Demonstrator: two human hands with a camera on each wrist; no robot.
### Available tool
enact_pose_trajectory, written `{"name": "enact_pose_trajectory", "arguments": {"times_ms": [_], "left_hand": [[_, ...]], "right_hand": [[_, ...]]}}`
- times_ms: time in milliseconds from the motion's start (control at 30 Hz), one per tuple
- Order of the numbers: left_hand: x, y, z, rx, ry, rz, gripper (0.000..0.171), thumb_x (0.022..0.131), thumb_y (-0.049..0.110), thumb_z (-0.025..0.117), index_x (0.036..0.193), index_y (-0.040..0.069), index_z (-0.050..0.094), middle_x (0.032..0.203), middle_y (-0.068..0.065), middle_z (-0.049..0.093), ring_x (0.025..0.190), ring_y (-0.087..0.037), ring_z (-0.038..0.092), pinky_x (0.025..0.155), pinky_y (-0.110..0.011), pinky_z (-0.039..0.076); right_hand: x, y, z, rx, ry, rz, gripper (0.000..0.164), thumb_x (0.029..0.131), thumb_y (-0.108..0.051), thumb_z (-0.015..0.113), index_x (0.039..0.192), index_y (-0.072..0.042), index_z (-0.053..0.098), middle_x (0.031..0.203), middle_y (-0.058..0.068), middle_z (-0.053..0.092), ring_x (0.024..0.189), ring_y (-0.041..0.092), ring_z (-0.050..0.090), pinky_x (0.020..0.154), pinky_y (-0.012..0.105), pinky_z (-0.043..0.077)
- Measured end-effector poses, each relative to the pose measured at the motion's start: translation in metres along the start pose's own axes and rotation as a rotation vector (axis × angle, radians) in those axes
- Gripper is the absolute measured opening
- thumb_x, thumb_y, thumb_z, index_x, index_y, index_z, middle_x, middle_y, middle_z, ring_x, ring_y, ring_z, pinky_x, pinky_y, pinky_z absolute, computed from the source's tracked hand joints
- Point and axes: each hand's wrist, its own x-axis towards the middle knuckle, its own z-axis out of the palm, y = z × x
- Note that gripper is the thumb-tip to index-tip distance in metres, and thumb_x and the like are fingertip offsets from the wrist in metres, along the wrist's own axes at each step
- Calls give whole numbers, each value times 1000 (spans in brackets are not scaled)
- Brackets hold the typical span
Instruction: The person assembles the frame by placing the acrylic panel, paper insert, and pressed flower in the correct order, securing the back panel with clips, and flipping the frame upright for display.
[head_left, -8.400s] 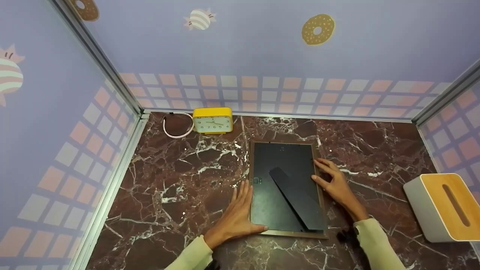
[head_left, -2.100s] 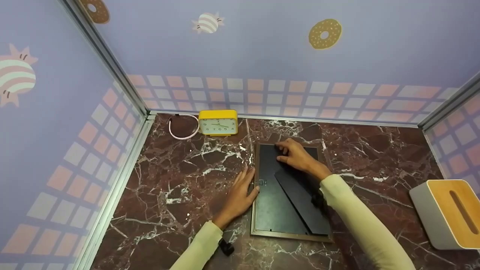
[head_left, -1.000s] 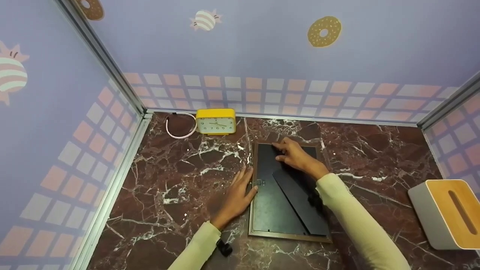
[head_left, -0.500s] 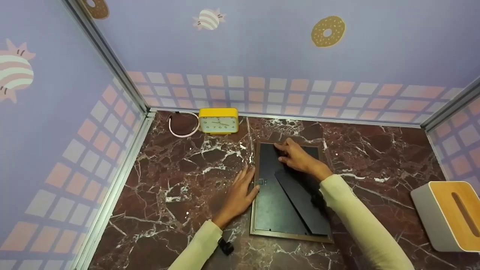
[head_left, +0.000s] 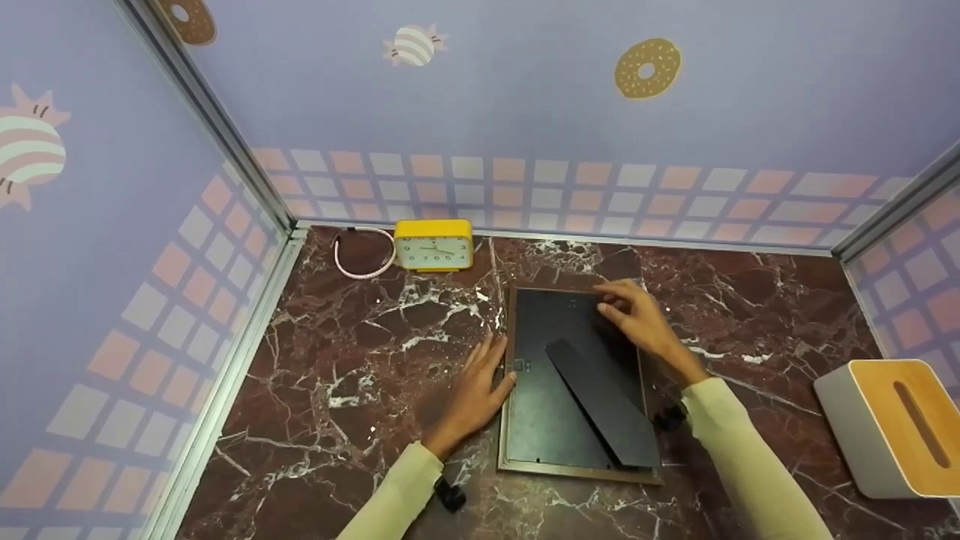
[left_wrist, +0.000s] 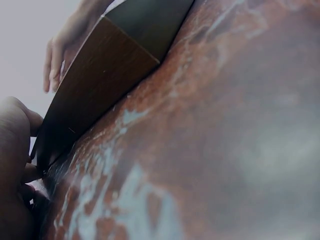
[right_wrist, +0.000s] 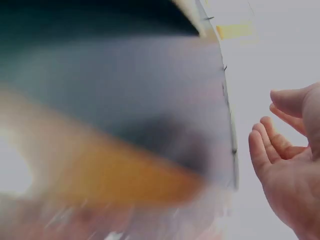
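Note:
A picture frame (head_left: 555,405) with a brown rim and black backing lies back side up on the marbled surface. Its black stand leg (head_left: 600,405) slants across the lower right of the backing. My left hand (head_left: 471,397) rests along the frame's left edge, fingers straight, with the thumb at the rim. Over the frame's upper right corner is my right hand (head_left: 641,322), its fingers loosely bent and holding nothing. In the right wrist view that right hand (right_wrist: 290,160) appears apart from the frame's edge. The left wrist view shows the frame's side (left_wrist: 95,80) close to the left fingers.
A yellow alarm clock (head_left: 433,246) stands at the back wall, beside a white hoop like a headband (head_left: 364,276). A tissue box (head_left: 870,435) with a wooden lid stands at the right. Patterned walls (head_left: 525,97) bound the back and both sides.
My right hand has left the frame's top middle, where its fingertips touched the rim, and moved right to the upper right corner. The left hand and the frame stay in place.

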Motion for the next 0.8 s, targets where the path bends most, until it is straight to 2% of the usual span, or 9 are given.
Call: {"name": "enact_pose_trajectory", "arguments": {"times_ms": [233,367,567,700,800], "left_hand": [[-1,0,-1,11,-1,-11,69,112,32,64,171,7,39,179,-22,26,161,-52,31,127,-73,30],[0,0,1,9,4,-6,69,111,32,64,170,6,40,179,-23,26,160,-53,32,127,-73,30],[2,0,2,0,1,-18,69,111,31,65,170,6,41,179,-22,26,160,-52,32,127,-72,30],[5,1,-3,-80,-27,-25,69,109,27,67,168,2,42,177,-26,27,160,-54,29,128,-73,27],[10,-2,-8,-134,-31,-9,66,107,22,69,164,-3,46,174,-32,32,158,-58,32,127,-75,28]], "right_hand": [[-34,-9,-12,-17,144,31,36,96,19,71,131,19,69,142,41,59,122,52,58,97,38,52],[-51,-7,-16,-17,174,50,40,96,18,71,136,19,67,147,42,55,126,54,59,99,29,51],[-69,28,-18,1,141,94,53,98,13,73,149,11,61,157,33,53,130,47,60,97,15,48],[-75,38,-16,17,121,122,55,100,13,70,154,10,57,160,32,51,127,46,62,95,11,47],[-77,38,-15,19,112,133,54,102,11,68,155,8,57,161,31,50,123,47,65,95,9,47]]}}
